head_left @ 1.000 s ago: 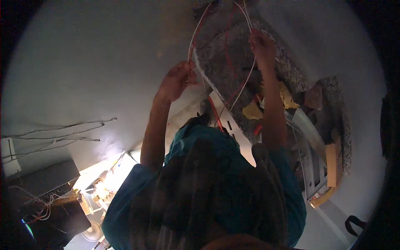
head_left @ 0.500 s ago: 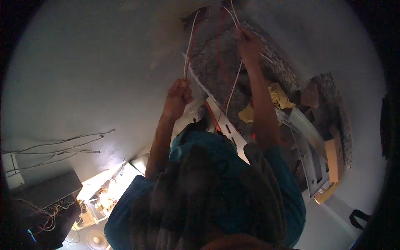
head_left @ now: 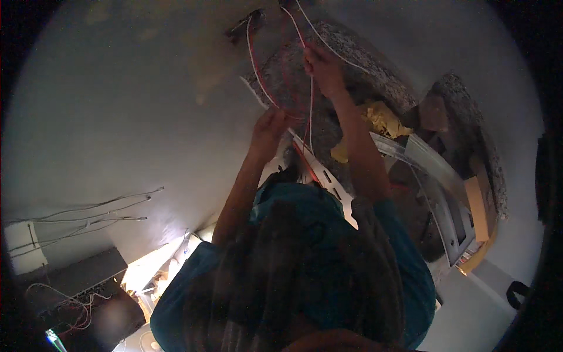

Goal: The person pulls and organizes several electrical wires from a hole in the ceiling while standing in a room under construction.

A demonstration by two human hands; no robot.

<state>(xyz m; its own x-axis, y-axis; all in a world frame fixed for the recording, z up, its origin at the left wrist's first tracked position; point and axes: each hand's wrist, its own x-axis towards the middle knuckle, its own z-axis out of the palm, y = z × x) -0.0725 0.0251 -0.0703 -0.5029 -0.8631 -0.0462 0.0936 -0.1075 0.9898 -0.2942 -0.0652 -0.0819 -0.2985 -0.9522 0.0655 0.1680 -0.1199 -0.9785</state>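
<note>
L hand (head_left: 268, 134) has its fingers together, pinched on the L wire pair (head_left: 256, 66), red w/ white. R hand (head_left: 324, 70) is higher up, fingers clamped on the R wire pair (head_left: 294, 23), same colors. Hands apart, R one above & to the right of L.

L wire pair bows down from a dark opening (head_left: 245, 24) in the pale wall (head_left: 146, 100); R wire pair comes from nr the top of the view, w/ a white strand (head_left: 311, 111) hanging straight below R hand. Loose white wire (head_left: 332, 50) passes above R hand, ending over the upper edge of the speckled grey surface (head_left: 390, 89); can't tell if it touches.

On that surface, twd its right end: yellow crumpled piece (head_left: 385, 119) nr the upper edge, brown chunk (head_left: 434, 113) just beside it, metal channels (head_left: 437, 170) lower down, tan block (head_left: 477, 208) by the lower right corner. White slotted strip (head_left: 334, 186) runs along the lower left edge.

Far lower left: grey cables (head_left: 88, 208) above a dark box (head_left: 76, 278).
</note>
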